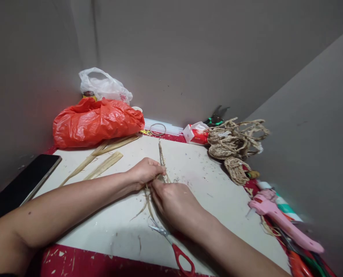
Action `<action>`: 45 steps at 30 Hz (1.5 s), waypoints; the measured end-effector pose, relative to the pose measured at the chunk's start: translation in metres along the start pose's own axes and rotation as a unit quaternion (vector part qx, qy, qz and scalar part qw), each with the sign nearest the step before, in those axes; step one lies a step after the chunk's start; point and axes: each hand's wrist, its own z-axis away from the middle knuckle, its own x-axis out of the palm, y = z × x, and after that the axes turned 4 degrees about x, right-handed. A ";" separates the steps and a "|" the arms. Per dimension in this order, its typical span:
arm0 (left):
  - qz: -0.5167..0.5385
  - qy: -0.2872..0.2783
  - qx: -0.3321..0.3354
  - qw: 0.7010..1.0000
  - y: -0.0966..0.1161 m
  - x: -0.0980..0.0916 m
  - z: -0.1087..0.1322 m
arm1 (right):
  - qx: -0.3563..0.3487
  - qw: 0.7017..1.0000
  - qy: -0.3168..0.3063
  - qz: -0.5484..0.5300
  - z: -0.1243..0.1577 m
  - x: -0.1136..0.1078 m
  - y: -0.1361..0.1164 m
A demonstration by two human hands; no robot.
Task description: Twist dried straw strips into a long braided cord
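Over the middle of the white board, my left hand [147, 172] is closed in a pinch on a thin stem [161, 152] wrapped in dried plant fibre. The stem points away from me, its far end bare of fingers. My right hand [175, 202] is closed right beside it at the near end; its fingertips are partly hidden, and it seems to grip the fibre strip there. Loose dried strips [147, 202] hang below my hands toward me. Near my right wrist lie red-handled scissors [175, 246], blades slightly apart, touched by neither hand.
Dried flat leaves [104, 165] lie left of my hands, by a phone [24, 184]. A red plastic bag [99, 121] and a white bag [103, 86] stand behind. Coiled twine [231, 140], a tissue pack [198, 133], pliers [217, 117] and a pink glue gun [286, 221] line the right edge.
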 end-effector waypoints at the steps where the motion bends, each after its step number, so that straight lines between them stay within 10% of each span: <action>1: 0.003 0.000 0.003 1.000 0.001 0.000 0.001 | -0.025 0.998 -0.005 -0.057 0.002 -0.005 0.002; 7: -0.015 -0.021 0.031 0.999 0.004 -0.003 0.000 | 0.120 0.900 0.232 -0.349 -0.011 -0.023 0.038; 15: -0.042 -0.027 0.071 0.996 -0.001 -0.002 -0.001 | 0.143 0.767 -0.128 -0.612 -0.029 0.010 0.049; 21: -0.062 -0.049 0.079 0.994 -0.004 0.000 0.000 | 0.134 0.788 -0.142 -0.584 -0.032 0.010 0.060; 29: -0.149 -0.040 0.124 0.980 0.001 -0.005 -0.002 | 0.128 0.685 -0.209 -0.686 -0.033 0.007 0.065; 45: -0.245 -0.060 0.052 0.966 0.005 0.002 0.020 | 0.204 0.666 -0.143 -0.703 -0.030 0.012 0.040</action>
